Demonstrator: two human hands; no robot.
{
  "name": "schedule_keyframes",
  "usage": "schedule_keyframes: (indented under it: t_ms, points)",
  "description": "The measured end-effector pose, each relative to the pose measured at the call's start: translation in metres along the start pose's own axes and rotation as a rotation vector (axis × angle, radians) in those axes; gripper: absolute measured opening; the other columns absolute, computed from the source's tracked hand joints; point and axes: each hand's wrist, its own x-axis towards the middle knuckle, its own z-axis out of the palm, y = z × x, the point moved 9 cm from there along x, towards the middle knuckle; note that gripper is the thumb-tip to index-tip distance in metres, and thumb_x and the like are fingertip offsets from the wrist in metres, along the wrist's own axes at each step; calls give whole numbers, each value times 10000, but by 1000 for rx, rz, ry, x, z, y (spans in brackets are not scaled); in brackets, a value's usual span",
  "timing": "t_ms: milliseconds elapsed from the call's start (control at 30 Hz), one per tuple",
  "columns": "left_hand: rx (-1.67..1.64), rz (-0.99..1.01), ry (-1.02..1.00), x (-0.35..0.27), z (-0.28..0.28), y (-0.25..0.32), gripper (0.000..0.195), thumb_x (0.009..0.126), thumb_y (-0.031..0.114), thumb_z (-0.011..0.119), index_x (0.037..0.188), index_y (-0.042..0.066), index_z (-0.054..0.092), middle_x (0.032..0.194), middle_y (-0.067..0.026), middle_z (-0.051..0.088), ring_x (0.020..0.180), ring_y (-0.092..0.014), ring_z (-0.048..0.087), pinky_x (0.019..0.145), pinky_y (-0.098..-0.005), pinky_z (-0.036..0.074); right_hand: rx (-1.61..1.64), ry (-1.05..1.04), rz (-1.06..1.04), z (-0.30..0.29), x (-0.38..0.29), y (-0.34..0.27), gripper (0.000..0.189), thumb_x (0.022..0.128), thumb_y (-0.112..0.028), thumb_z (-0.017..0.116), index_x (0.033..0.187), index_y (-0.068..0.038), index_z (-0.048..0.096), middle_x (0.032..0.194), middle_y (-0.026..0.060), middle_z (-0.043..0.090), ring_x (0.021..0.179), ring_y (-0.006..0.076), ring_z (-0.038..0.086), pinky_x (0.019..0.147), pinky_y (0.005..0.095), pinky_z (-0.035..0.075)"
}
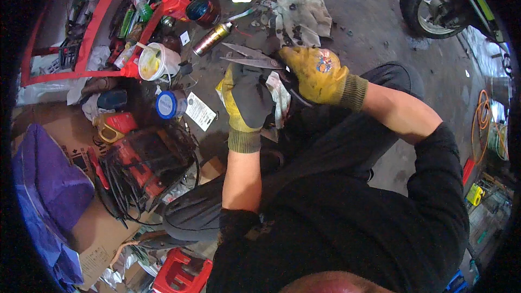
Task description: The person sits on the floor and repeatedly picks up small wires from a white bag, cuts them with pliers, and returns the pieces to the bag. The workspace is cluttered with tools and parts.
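Note:
Both my hands wear yellow work gloves with ribbed cuffs. My right hand [319, 74] is closed around the handles of large metal scissors [260, 60]; their blades stand apart and point left, above my left hand. My left hand [249, 97] is closed just below the blades, with a crumpled, stained white cloth or paper [279, 93] beside it. Whether it grips that piece or something darker behind it, I cannot tell. A spray can [213, 38] lies on the floor past the blade tips. Beyond my hands a dirty grey rag [304, 16] is spread out with small dark parts on it.
At left stand a white bucket [156, 63], a blue-lidded tub [171, 104], a dark open can [202, 11] and a red-framed rack [93, 24] full of bottles. Nearer lie a red machine with cables [142, 162] and cardboard [97, 236]. A wheel [435, 12] stands at upper right.

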Motion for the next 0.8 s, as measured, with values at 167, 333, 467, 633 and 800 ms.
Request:
schedule_keyframes:
  t_ms: [167, 333, 467, 633, 800]
  points:
    - [-325, -120, 113, 0, -7, -15, 418, 918, 60, 630, 1330, -4, 598, 1173, -88, 706, 1059, -173, 671, 905, -309, 528, 4, -119, 52, 0, 0, -2, 469, 809, -124, 663, 1265, -51, 585, 1127, 187, 679, 1027, 387, 665, 845, 477, 546]
    - [-414, -137, 221, -3, -13, -29, 416, 922, 127, 687, 1311, -5, 620, 1122, -96, 726, 1041, -163, 673, 890, -309, 528, -63, -133, 57, -7, 2, -4, 488, 808, -133, 665, 1277, -28, 582, 1113, 187, 676, 1037, 369, 662, 863, 463, 538]
    - [-192, 46, 352, -9, -27, -31, 434, 914, 156, 710, 1305, -18, 635, 1100, -113, 729, 1015, -184, 679, 885, -327, 527, -157, -5, -53, -16, 0, -14, 500, 813, -141, 661, 1290, -19, 572, 1152, 192, 646, 1046, 361, 647, 858, 451, 534]
    - [256, 227, 394, -16, -13, -4, 485, 882, 165, 732, 1319, -21, 635, 1074, -151, 727, 963, -245, 692, 873, -365, 524, -164, 94, -144, -9, -6, -15, 518, 818, -257, 675, 1252, -6, 546, 1030, 189, 635, 928, 343, 654, 731, 440, 525]
    - [368, 281, 422, -17, -14, -3, 484, 877, 141, 718, 1320, -30, 628, 1055, -154, 726, 922, -259, 687, 834, -359, 517, -157, 132, -191, -5, -14, -22, 529, 821, -261, 664, 1240, 30, 523, 996, 203, 626, 899, 352, 655, 740, 446, 532]
